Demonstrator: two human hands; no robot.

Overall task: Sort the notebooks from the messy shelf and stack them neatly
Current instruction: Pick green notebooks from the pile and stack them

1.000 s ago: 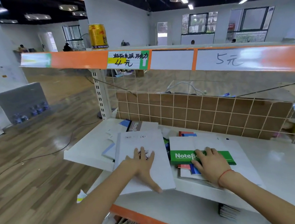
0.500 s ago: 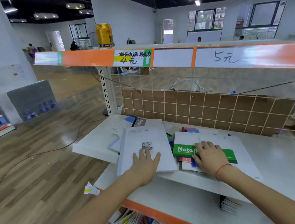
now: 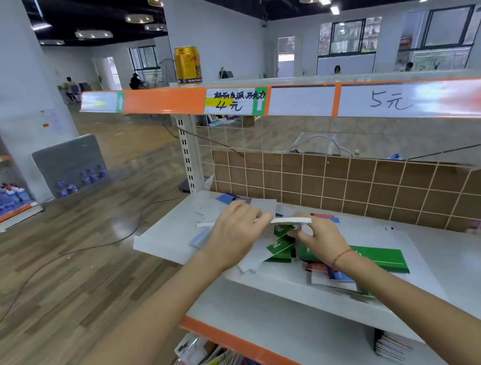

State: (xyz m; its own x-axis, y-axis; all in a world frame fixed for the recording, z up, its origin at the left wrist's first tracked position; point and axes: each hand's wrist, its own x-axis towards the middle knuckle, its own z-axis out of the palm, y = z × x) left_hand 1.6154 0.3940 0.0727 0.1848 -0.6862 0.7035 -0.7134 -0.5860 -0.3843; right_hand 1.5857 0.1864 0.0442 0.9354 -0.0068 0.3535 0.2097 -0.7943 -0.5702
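Your arms reach over the white shelf point(image 3: 471, 275), backed by a brown-tiled wire grid point(image 3: 354, 180) under an orange price rail point(image 3: 163, 104) where a gold can point(image 3: 187, 65) stands. Scattered notebooks point(image 3: 280, 245) lie on a raised white tray point(image 3: 161, 237) on the shelf, a long green notebook point(image 3: 385, 258) among them. Your left hand point(image 3: 236, 234) grips a white notebook point(image 3: 291, 221) lifted edge-on above the pile, fingers curled over its top; your right hand point(image 3: 320, 237), red string at the wrist, pinches its right end from below.
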